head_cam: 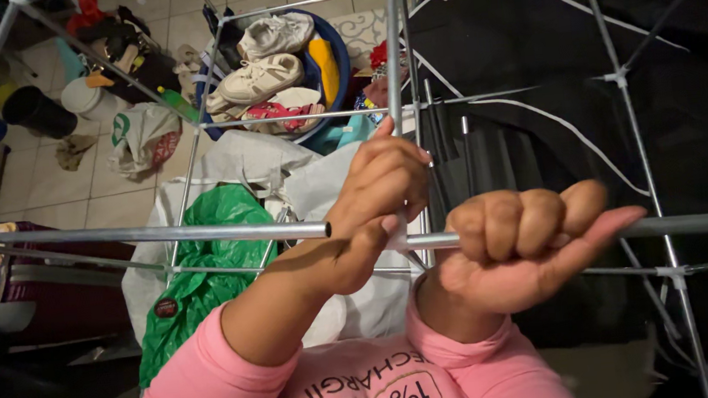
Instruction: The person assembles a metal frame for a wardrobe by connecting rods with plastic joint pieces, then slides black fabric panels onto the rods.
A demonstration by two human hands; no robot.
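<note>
Pink sleeves (pixel 437 371) fill the bottom of the head view, and from them two bare forearms rise to a frame of thin grey metal tubes at the centre of the picture. Right hand (pixel 525 248), right of centre, is closed in a full fist around the horizontal tube (pixel 698 223) that runs off to the right edge, knuckles up, thumb pointing right along the bar. Left hand (pixel 383 190), just left of it and a little higher, curls over the white plastic joint (pixel 400 236) where that bar meets an upright tube (pixel 396 42), fingers bent down, thumb pressed at the joint; whether it truly clamps the piece cannot be told. A second horizontal tube (pixel 144 234) ends open just beside the left thumb, apart from the joint. These tubes look light, stiff and smooth, likely slippery to a bare palm, so a grip close to the joint seems the surest hold. Behind the frame hangs a black fabric cover (pixel 551 113) with white piping at the right; a green plastic bag (pixel 206 263) lies at lower left, and a blue tub (pixel 340 55) of shoes sits at top centre on the tiled floor (pixel 53 174).
</note>
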